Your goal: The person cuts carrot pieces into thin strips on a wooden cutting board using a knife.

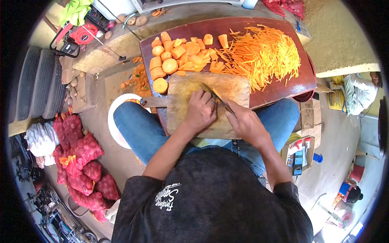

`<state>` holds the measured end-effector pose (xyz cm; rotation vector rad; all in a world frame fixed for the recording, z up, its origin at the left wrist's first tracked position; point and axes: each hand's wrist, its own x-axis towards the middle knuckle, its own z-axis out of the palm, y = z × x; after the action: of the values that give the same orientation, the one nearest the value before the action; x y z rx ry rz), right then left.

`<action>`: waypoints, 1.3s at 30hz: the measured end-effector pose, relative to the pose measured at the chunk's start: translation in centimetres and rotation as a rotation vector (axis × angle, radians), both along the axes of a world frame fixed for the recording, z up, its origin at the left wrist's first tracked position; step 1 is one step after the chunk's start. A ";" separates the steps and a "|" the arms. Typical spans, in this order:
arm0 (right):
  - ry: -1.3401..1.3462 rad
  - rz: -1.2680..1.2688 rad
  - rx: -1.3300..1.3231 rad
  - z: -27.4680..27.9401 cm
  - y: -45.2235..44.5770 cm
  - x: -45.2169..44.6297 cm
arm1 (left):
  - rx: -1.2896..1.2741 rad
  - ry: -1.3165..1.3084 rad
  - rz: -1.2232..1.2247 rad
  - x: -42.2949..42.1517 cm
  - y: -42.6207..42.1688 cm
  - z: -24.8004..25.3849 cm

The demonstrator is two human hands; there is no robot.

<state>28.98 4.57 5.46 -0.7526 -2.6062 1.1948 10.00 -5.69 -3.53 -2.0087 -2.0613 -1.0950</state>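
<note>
A wooden cutting board [235, 83] with a handle at its left lies across the near edge of the dark red table [227, 25]. Over the middle of the board, my left hand [199, 110] is closed with its fingers curled down; whatever lies under them is hidden. My right hand [248, 124] grips a knife [218, 97], whose blade slants up and left beside my left fingertips. Beyond the board are peeled carrot chunks [170, 65] on the left and a large heap of thin carrot strips [269, 54] on the right.
A white basin [112, 117] stands by my left knee, with carrot peelings [139, 81] on the floor beyond. Red mesh sacks [87, 150] and stacked tyres [36, 85] are at the left. At the right sit an open box of items [310, 152] and a distant person [349, 194].
</note>
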 end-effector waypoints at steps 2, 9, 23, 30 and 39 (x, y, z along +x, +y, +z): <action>0.028 -0.011 -0.010 0.4 -0.1 0.0 | -0.011 0.013 0.011 0.0 -0.1 -0.5; -0.036 -0.016 -0.043 0.8 -0.4 0.4 | -0.014 0.002 0.007 -0.1 -0.1 0.0; 0.049 -0.072 -0.117 0.3 0.3 0.1 | 0.079 -0.189 0.106 -0.1 0.5 -0.9; 0.081 -0.080 -0.111 0.1 -0.3 0.4 | 0.045 -0.176 0.090 -0.4 0.2 -0.4; 0.075 -0.096 -0.099 0.8 -0.3 0.7 | 0.081 -0.231 0.110 -0.3 0.4 -0.2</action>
<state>29.70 4.31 6.25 -0.8247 -2.4375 1.3059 9.71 -5.28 -3.76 -1.7819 -2.1621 -1.4222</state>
